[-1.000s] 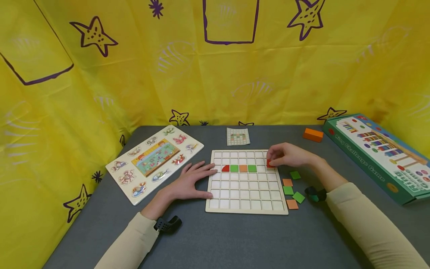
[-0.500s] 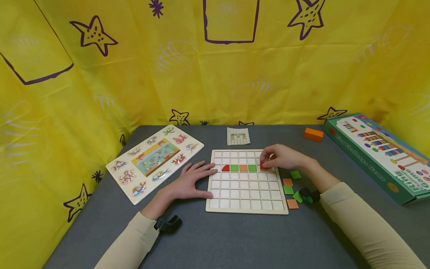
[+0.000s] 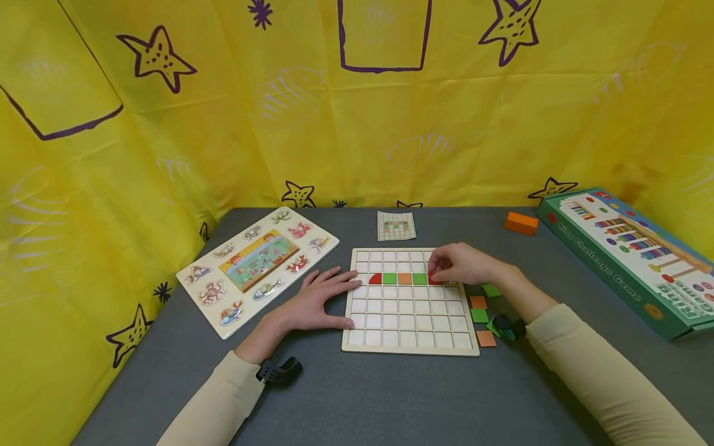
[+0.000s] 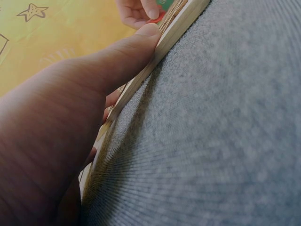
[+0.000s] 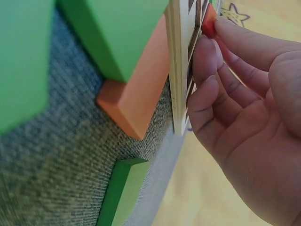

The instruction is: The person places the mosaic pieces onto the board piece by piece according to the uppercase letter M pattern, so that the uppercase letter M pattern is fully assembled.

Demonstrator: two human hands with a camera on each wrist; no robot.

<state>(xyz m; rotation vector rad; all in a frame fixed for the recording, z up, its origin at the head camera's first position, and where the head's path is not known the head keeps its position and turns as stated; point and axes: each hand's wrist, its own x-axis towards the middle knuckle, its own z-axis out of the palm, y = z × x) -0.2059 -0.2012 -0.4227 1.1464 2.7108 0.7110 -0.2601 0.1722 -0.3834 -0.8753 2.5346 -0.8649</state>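
A wooden grid board (image 3: pixel 407 323) lies on the dark table. One of its rows holds a red round-cornered tile (image 3: pixel 376 279), a green tile (image 3: pixel 389 279), an orange tile (image 3: pixel 404 279) and another green tile (image 3: pixel 419 279). At the right end of that run, my right hand (image 3: pixel 465 263) pinches a red tile (image 3: pixel 432 279) between thumb and fingertips, down at the board. The right wrist view shows this red tile (image 5: pixel 209 22) too, partly covered by the fingers. My left hand (image 3: pixel 309 306) rests with spread, straight fingers against the board's left edge.
Loose green and orange tiles (image 3: pixel 486 339) lie right of the board, some partly hidden by the wrist strap. A pattern card (image 3: pixel 396 227) sits behind it. A sea-animal puzzle (image 3: pixel 259 266) lies left; an orange block (image 3: pixel 521 223) and a green game box (image 3: pixel 630 260) stand right.
My right hand has moved left along the row with the red tile, from the board's right edge to beside the second green tile. My left hand has stayed in place.
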